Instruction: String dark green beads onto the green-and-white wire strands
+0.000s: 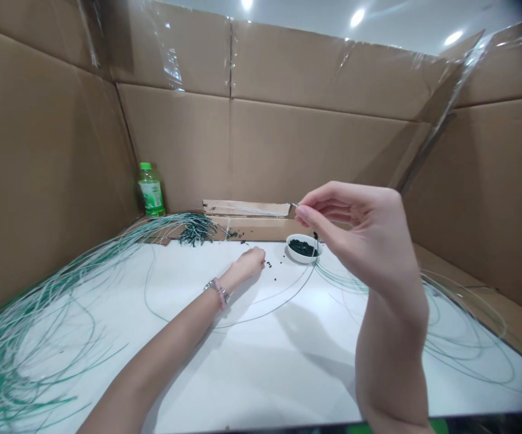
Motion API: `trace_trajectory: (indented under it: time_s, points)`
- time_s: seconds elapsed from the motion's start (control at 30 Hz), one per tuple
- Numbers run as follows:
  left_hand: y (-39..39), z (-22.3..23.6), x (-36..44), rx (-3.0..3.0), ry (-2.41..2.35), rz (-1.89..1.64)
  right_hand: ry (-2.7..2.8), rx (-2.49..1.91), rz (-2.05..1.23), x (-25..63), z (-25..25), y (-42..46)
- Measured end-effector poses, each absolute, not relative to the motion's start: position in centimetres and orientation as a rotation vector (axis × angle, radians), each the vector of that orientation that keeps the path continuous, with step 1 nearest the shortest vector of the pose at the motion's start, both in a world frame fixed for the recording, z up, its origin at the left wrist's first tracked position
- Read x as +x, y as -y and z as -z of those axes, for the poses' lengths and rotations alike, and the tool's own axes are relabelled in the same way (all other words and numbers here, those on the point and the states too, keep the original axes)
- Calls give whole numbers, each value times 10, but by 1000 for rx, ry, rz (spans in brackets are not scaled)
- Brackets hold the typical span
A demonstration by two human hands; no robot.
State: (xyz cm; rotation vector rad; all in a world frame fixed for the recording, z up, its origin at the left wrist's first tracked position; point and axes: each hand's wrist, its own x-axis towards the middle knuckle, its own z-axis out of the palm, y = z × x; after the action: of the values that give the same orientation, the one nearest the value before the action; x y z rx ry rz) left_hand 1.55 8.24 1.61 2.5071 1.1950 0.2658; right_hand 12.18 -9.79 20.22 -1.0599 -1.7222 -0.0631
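Well, tall corrugated cardboard walls [261,138] box in a white tabletop [243,386], with loose coils of thin green-and-white wire [26,343] sprawling across its left and right sides. A green-capped plastic bottle [151,191] stands at the far left. The raised right hand [355,235] firmly pinches a thin dark wire [308,278] just above a small round white bowl [298,258] of dark beads [301,247]. The left hand [249,264] rests curled on the tabletop beside a few scattered black beads [269,264]; whether it grasps anything cannot be told.
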Motion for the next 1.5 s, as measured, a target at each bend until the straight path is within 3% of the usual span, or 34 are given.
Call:
trace_trajectory:
  time_s: [0.13,0.3,0.4,0.5,0.73,0.97,1.5]
  points:
    - [-84,-32,17,2433,-1114,-467,1709,-1063,59,123,-202,97]
    - [-73,-102,16,2298,-860,-912,1674,-1044,65,124,-201,95]
    - [-46,-141,7,1896,-414,-1399,1662,-990,33,121,-201,96]
    - [-13,-162,-4,1653,-94,-1613,1632,-961,14,117,-201,101]
    - [27,-173,-13,1814,14,-1727,1643,-939,3,107,-205,123]
    - [32,-174,-15,1843,67,-1764,1658,-909,127,104,-203,129]
    - [30,-184,-35,2222,60,-1773,1783,-931,36,115,-200,124]
